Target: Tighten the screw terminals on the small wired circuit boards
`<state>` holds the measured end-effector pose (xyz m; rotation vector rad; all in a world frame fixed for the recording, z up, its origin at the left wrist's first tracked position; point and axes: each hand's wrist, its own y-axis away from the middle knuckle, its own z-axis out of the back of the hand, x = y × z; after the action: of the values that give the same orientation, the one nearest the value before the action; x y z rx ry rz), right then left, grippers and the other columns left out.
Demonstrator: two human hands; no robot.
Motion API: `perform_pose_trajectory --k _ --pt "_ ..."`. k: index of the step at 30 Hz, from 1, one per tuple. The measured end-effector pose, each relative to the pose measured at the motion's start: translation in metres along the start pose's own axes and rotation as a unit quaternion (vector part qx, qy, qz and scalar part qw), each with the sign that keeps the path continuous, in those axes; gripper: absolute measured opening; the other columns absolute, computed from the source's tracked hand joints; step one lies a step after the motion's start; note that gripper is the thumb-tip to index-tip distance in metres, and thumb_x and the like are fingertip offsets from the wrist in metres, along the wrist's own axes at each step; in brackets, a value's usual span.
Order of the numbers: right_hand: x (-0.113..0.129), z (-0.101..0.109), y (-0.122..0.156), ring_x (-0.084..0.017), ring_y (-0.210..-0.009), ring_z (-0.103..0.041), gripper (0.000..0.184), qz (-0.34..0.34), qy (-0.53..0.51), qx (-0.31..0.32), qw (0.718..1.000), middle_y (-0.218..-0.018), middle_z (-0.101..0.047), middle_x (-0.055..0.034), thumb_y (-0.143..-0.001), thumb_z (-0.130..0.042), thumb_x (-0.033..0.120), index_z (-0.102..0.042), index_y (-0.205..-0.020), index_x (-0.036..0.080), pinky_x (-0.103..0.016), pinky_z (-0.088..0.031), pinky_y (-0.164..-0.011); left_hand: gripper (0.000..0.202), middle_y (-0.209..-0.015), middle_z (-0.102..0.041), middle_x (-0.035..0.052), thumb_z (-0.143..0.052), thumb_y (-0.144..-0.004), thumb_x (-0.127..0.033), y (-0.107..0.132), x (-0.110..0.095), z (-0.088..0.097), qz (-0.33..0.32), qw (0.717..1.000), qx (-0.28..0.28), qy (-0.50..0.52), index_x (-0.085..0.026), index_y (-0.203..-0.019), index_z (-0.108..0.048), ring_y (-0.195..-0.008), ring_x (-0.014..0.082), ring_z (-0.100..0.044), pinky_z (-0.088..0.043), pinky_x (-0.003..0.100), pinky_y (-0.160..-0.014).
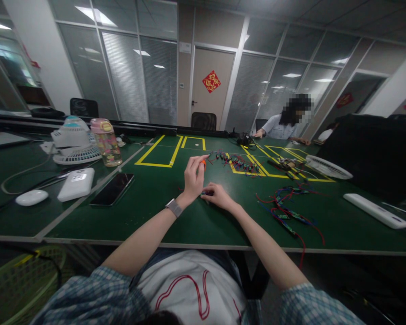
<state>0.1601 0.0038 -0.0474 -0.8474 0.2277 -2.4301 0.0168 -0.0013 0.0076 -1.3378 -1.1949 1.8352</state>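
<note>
My left hand (193,179), with a watch on its wrist, is raised over the middle of the green table. Its thumb and fingers close on a small orange object (203,162); the rest of that object is hidden. Just below and to the right, my right hand (217,197) rests low at the tabletop. It pinches a small dark wired board (208,193), mostly covered by the fingers. Beyond my hands lies a row of small wired circuit boards (242,163). More boards with red and blue wires (284,210) lie in a loose bunch to the right.
On the left are a black phone (112,189), a white power bank (76,184), a white mouse (31,197), a drink bottle (106,143) and a fan (76,142). A long white bar (375,211) lies at the right. Across the table sits another person (284,126).
</note>
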Motion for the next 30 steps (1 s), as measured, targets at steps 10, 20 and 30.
perform_pose_trajectory --k 10,20,30 --pt "0.0003 0.0002 0.0003 -0.012 -0.068 -0.054 0.02 -0.003 0.013 0.002 1.0 -0.077 -0.059 -0.0023 -0.078 -0.069 0.019 -0.075 -0.097 0.018 -0.024 -0.042 -0.068 0.015 -0.088 -0.053 0.0035 -0.055 -0.089 -0.023 0.0 -0.0023 -0.0017 -0.01 0.999 -0.021 -0.036 -0.019 -0.101 -0.064 -0.084 0.0155 -0.054 -0.047 0.029 -0.078" --pt "-0.0019 -0.0008 0.0001 -0.012 -0.067 -0.054 0.021 0.001 0.003 -0.003 1.0 -0.077 -0.058 -0.0019 -0.077 -0.07 0.019 -0.075 -0.097 0.019 -0.024 -0.042 -0.068 0.029 -0.103 -0.063 0.0073 -0.037 -0.097 -0.023 0.0005 -0.0002 0.0005 -0.002 1.0 -0.001 0.013 -0.019 -0.108 -0.063 -0.099 0.0174 -0.058 -0.047 0.032 -0.087" --pt "-0.0029 -0.0014 -0.0003 -0.012 -0.067 -0.054 0.021 0.005 0.001 -0.002 1.0 -0.076 -0.057 -0.0014 -0.077 -0.069 0.019 -0.075 -0.098 0.019 -0.024 -0.042 -0.067 0.03 -0.106 -0.067 0.0082 -0.038 -0.097 -0.023 -0.0004 -0.0005 0.0004 0.007 0.999 0.004 0.032 -0.018 -0.111 -0.064 -0.1 0.0176 -0.061 -0.048 0.033 -0.088"
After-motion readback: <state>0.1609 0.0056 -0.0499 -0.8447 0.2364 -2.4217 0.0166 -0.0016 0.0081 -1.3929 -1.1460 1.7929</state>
